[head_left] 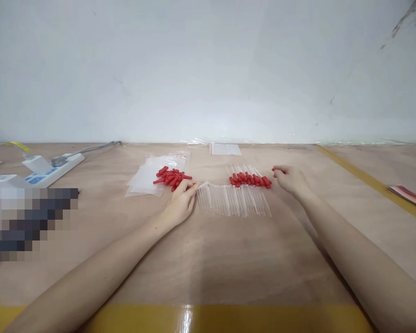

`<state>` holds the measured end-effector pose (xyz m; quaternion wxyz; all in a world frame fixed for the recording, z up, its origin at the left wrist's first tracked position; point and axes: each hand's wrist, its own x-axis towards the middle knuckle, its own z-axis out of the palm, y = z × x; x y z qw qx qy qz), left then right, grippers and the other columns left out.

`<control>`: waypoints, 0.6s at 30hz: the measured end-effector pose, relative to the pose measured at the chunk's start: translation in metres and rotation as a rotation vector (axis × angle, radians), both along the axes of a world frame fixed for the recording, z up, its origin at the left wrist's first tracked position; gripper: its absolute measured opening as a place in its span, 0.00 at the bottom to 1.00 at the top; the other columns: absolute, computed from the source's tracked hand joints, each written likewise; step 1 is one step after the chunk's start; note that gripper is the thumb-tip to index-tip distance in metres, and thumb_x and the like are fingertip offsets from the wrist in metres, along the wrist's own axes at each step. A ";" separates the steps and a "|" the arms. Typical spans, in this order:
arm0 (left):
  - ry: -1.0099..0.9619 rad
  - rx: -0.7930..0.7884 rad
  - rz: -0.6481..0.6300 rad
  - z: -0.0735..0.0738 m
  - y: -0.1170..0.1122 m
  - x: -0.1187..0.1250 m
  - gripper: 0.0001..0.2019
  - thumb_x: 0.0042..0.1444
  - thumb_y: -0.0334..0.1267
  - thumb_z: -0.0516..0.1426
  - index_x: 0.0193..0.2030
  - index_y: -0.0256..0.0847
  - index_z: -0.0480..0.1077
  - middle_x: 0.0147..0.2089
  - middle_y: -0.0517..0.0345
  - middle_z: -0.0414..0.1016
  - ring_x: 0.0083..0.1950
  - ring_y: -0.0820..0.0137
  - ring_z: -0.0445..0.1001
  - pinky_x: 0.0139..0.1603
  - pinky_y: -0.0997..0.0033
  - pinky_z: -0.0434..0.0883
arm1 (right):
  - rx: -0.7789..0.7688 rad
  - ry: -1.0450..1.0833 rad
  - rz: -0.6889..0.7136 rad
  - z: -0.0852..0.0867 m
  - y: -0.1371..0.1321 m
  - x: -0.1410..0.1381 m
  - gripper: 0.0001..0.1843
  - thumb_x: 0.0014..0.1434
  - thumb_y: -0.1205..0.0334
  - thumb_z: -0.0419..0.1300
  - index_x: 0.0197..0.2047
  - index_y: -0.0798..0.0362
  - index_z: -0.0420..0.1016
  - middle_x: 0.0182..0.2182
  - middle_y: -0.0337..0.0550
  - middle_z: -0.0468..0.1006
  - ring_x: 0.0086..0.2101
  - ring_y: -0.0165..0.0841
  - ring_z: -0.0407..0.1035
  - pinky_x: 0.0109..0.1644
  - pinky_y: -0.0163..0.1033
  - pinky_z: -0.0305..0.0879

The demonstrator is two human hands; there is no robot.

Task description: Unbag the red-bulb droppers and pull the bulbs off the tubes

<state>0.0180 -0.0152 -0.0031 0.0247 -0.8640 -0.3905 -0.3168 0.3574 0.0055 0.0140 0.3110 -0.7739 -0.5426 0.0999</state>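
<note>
My left hand (182,202) is closed in a pinch at the left end of a row of thin clear tubes (234,200). A bit of red shows at its fingertips, apparently a red bulb, mostly hidden by the fingers. Just behind that hand, a loose pile of red bulbs (171,177) lies on clear plastic bags (143,175). My right hand (293,179) pinches a small red bulb (273,169), raised right of a row of red-bulbed droppers (247,179). Their thin clear stems point towards the wall.
A small clear bag (225,149) lies near the wall. On the left stands a white power strip (60,169) with plugs and a cable. Yellow tape (367,178) runs along the right, beside a colourful flat item (411,198). More yellow tape marks the front edge.
</note>
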 end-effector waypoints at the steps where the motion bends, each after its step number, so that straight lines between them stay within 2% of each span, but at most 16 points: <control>1: 0.002 0.050 0.006 -0.003 0.002 0.000 0.14 0.59 0.31 0.45 0.48 0.37 0.67 0.34 0.55 0.63 0.35 0.72 0.65 0.37 0.73 0.67 | -0.028 0.033 -0.003 -0.002 0.003 0.006 0.19 0.50 0.62 0.52 0.46 0.53 0.71 0.36 0.45 0.77 0.36 0.34 0.68 0.39 0.37 0.59; 3: 0.012 0.144 0.004 -0.007 0.005 0.001 0.13 0.58 0.30 0.46 0.45 0.37 0.69 0.33 0.55 0.64 0.34 0.72 0.66 0.35 0.74 0.67 | -0.039 0.056 -0.020 -0.005 0.007 0.014 0.19 0.47 0.61 0.56 0.44 0.55 0.71 0.33 0.45 0.76 0.32 0.33 0.68 0.35 0.36 0.60; 6: 0.019 0.213 -0.047 -0.011 0.006 0.003 0.11 0.56 0.28 0.47 0.41 0.36 0.69 0.35 0.53 0.68 0.36 0.71 0.68 0.36 0.73 0.68 | 0.010 0.055 -0.058 -0.013 0.011 0.018 0.13 0.44 0.59 0.60 0.34 0.55 0.72 0.29 0.44 0.75 0.29 0.32 0.68 0.32 0.35 0.60; 9: -0.003 0.152 -0.111 -0.012 0.002 0.005 0.08 0.56 0.30 0.49 0.38 0.37 0.69 0.38 0.52 0.68 0.37 0.71 0.69 0.37 0.72 0.69 | 0.061 0.068 -0.065 -0.020 0.014 0.016 0.11 0.43 0.57 0.60 0.30 0.54 0.72 0.27 0.44 0.75 0.27 0.31 0.67 0.31 0.35 0.60; 12: -0.039 0.042 -0.165 -0.008 -0.005 0.008 0.08 0.56 0.36 0.52 0.40 0.37 0.69 0.41 0.51 0.67 0.36 0.72 0.69 0.38 0.72 0.70 | 0.039 0.082 -0.056 -0.022 0.014 0.011 0.12 0.44 0.55 0.59 0.29 0.55 0.73 0.26 0.44 0.75 0.27 0.31 0.67 0.31 0.35 0.60; 16: -0.058 -0.044 -0.211 -0.001 -0.013 0.012 0.17 0.51 0.45 0.57 0.43 0.35 0.69 0.43 0.49 0.67 0.38 0.69 0.70 0.39 0.69 0.71 | 0.031 0.092 -0.042 -0.018 0.011 0.003 0.13 0.45 0.54 0.59 0.30 0.54 0.74 0.27 0.42 0.75 0.27 0.30 0.67 0.31 0.34 0.59; 18: -0.064 -0.057 -0.218 0.001 -0.015 0.011 0.20 0.49 0.46 0.58 0.45 0.33 0.68 0.44 0.48 0.67 0.41 0.67 0.69 0.41 0.67 0.71 | 0.031 0.100 -0.031 -0.017 0.010 0.002 0.15 0.46 0.50 0.58 0.29 0.54 0.74 0.25 0.42 0.75 0.27 0.31 0.67 0.31 0.34 0.59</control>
